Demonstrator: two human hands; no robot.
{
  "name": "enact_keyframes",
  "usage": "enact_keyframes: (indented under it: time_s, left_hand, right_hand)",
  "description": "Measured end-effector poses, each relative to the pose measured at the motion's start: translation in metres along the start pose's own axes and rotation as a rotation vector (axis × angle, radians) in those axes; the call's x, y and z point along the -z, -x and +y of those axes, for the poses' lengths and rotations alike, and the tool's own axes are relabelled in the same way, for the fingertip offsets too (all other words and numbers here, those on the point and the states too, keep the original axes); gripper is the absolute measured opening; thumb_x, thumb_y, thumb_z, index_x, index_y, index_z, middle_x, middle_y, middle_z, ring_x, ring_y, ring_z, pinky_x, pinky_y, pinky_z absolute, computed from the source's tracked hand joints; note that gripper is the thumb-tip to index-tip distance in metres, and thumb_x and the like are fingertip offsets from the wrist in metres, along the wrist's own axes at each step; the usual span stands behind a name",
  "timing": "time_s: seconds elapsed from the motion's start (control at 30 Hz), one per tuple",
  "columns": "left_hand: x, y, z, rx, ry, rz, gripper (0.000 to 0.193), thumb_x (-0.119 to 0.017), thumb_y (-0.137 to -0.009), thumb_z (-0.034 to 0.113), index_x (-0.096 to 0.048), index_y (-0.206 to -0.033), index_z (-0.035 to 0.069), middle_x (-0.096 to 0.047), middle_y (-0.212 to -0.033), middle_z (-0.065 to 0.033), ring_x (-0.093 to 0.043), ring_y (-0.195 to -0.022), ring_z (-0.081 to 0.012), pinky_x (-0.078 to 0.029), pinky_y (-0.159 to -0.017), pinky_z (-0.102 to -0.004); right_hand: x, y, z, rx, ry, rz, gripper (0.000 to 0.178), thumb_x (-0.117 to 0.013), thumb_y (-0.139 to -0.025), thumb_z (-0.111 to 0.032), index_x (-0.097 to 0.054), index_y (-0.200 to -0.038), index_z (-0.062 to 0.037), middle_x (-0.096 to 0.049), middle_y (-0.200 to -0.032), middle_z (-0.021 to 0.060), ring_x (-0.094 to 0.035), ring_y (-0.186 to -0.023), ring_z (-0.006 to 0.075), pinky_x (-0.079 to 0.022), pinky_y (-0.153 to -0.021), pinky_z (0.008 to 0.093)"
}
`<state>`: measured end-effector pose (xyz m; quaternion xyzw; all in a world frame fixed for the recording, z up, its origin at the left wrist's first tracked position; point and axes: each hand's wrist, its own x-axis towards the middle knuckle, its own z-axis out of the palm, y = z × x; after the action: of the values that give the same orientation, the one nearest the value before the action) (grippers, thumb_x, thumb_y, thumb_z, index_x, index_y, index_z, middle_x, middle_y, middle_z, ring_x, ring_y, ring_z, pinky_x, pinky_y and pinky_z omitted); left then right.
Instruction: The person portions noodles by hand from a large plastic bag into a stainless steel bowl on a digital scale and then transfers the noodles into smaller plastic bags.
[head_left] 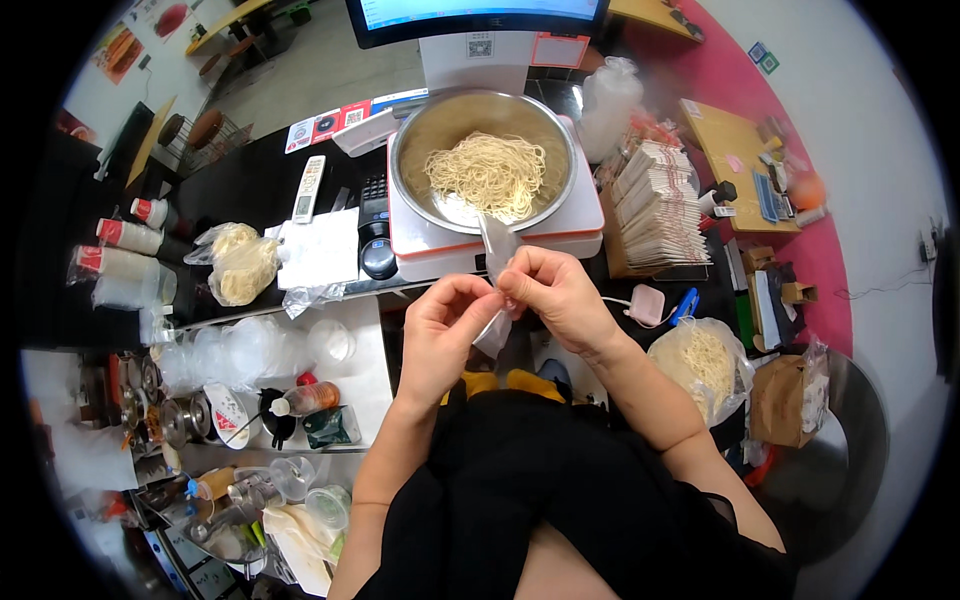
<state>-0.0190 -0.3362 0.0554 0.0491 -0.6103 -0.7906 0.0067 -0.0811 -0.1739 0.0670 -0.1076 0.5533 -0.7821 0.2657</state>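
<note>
My left hand and my right hand meet in front of me, both pinching a thin clear plastic bag at its top edge. The bag hangs limp between the fingers. Just beyond the hands a steel bowl holding pale raw noodles sits on a white weighing scale. The hands are close to the scale's front edge but apart from the bowl.
Filled noodle bags lie at the left and at the right. A stack of paper-wrapped chopsticks stands right of the scale. Stacked cups, clear lids, a remote and a screen surround the counter.
</note>
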Motion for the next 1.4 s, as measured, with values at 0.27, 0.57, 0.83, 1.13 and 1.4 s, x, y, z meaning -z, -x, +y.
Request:
enact_keyframes:
  time_s: [0.27, 0.57, 0.83, 1.13, 1.4]
  left_hand:
    - [0.019, 0.002, -0.006, 0.069, 0.545, -0.009, 0.008, -0.055, -0.098, 0.01, -0.054, -0.105, 0.006, -0.066, -0.11, -0.0108, -0.067, -0.091, -0.0167, -0.053, -0.082, -0.0328]
    - [0.057, 0.001, 0.0, 0.022, 0.897, -0.411, 0.025, -0.051, -0.101, 0.019, -0.048, -0.117, 0.001, -0.044, -0.072, 0.0007, -0.044, -0.059, -0.0082, -0.052, -0.078, -0.0317]
    - [0.054, -0.016, 0.1, -0.022, 0.064, -0.813, 0.077, -0.065, -0.093, 0.04, -0.035, -0.142, -0.01, -0.068, -0.085, -0.008, -0.054, -0.061, -0.006, -0.04, -0.052, -0.0188]
    - [0.02, -0.095, 0.126, -0.645, -1.667, -0.454, 0.009, -0.049, -0.094, 0.009, -0.052, -0.091, 0.001, -0.056, -0.058, -0.0161, -0.058, -0.062, -0.0389, -0.042, -0.099, -0.0465]
    - [0.033, -0.248, 0.034, -0.729, -1.867, -0.534, 0.026, -0.071, -0.079, 0.016, -0.056, -0.092, 0.0, -0.066, -0.07, -0.0176, -0.068, -0.074, -0.035, -0.053, -0.064, -0.043]
  right_hand:
    - [0.015, 0.001, 0.003, 0.052, -0.33, -0.063, 0.013, -0.061, -0.097, -0.016, -0.056, -0.094, -0.0046, -0.063, -0.092, 0.006, -0.06, -0.087, 0.0151, -0.049, -0.084, 0.0316]
    - [0.043, 0.006, -0.023, -0.019, -0.844, -0.154, 0.018, -0.045, -0.104, -0.021, -0.05, -0.092, -0.0089, -0.041, -0.071, -0.002, -0.036, -0.059, 0.0082, -0.034, -0.06, 0.0249]
    - [0.041, 0.007, -0.131, 0.054, 0.256, -0.506, 0.019, -0.049, -0.103, -0.023, -0.053, -0.091, -0.0082, -0.047, -0.067, -0.0028, -0.043, -0.057, 0.0041, -0.034, -0.054, 0.0203]
    - [0.028, -0.06, -0.119, 0.556, 1.836, -0.129, 0.006, -0.056, -0.087, -0.01, -0.056, -0.087, -0.0045, -0.066, -0.077, 0.0133, -0.068, -0.074, 0.0311, -0.051, -0.062, 0.0422]
    - [0.042, -0.146, -0.05, -0.111, 2.142, -0.14, 0.043, -0.076, -0.077, -0.025, -0.068, -0.114, -0.0058, -0.069, -0.113, 0.0101, -0.068, -0.102, 0.0254, -0.057, -0.072, 0.0396]
